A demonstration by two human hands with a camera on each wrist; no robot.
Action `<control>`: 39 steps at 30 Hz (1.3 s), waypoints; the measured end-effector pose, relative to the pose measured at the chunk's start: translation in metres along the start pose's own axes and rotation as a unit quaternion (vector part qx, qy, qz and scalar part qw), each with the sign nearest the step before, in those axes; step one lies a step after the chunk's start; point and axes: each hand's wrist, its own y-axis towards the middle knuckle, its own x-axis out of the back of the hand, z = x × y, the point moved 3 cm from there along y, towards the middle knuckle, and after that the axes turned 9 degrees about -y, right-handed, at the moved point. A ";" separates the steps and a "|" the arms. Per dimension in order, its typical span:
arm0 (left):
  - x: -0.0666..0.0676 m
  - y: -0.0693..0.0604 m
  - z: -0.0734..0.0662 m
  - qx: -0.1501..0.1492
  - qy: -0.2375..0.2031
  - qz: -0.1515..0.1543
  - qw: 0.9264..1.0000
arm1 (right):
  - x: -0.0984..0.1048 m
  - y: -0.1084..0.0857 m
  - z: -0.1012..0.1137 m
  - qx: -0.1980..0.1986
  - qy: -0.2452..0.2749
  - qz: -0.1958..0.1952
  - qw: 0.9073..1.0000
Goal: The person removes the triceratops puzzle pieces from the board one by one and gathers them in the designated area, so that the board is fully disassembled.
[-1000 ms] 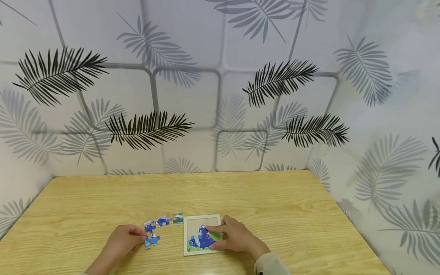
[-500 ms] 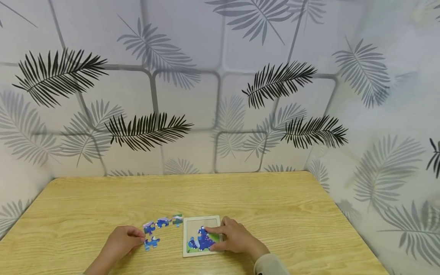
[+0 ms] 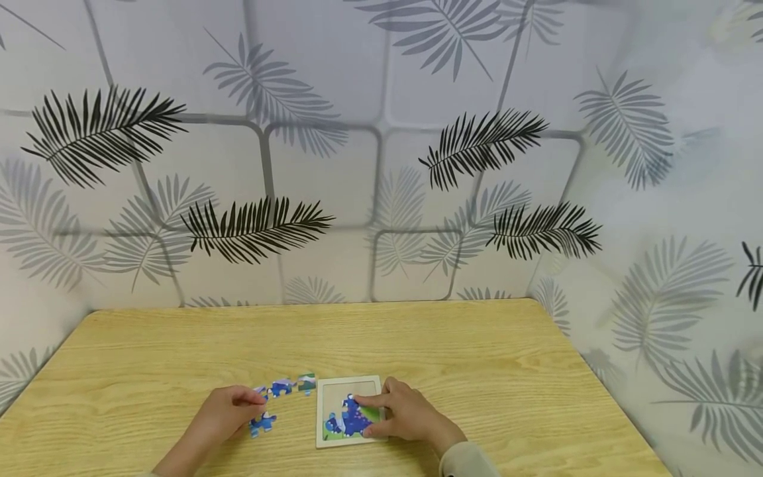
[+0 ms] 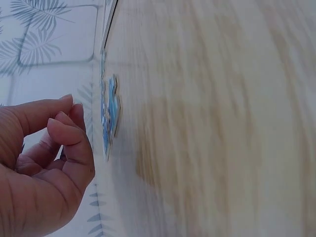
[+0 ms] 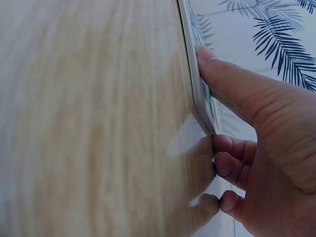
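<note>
I am holding the left hand (image 3: pixel 223 414) over the loose pieces (image 3: pixel 282 387) on the surface (image 3: pixel 507 371), its fingers curled with the tips close together; I cannot tell whether they are touching a piece. The pieces are lying in a bent line, the rightmost sitting just beside the tray (image 3: pixel 320 424). There I am pressing the right hand (image 3: pixel 414 414) on the tray and its partly filled puzzle (image 3: pixel 353 424), thumb and index finger spread apart, the other fingers curling beside the tray's right edge.
</note>
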 end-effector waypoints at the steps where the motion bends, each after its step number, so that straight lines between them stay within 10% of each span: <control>1: -0.002 0.000 -0.002 -0.001 0.001 0.003 1.000 | 0.000 0.000 0.000 0.000 -0.001 0.000 1.000; 27: -0.093 0.005 -0.039 -0.050 -0.052 0.099 0.992 | 0.000 -0.001 -0.001 0.000 -0.039 -0.014 0.999; 39: -0.110 0.008 -0.037 -0.032 -0.022 0.104 0.994 | -0.001 -0.001 -0.001 -0.006 -0.028 -0.010 1.000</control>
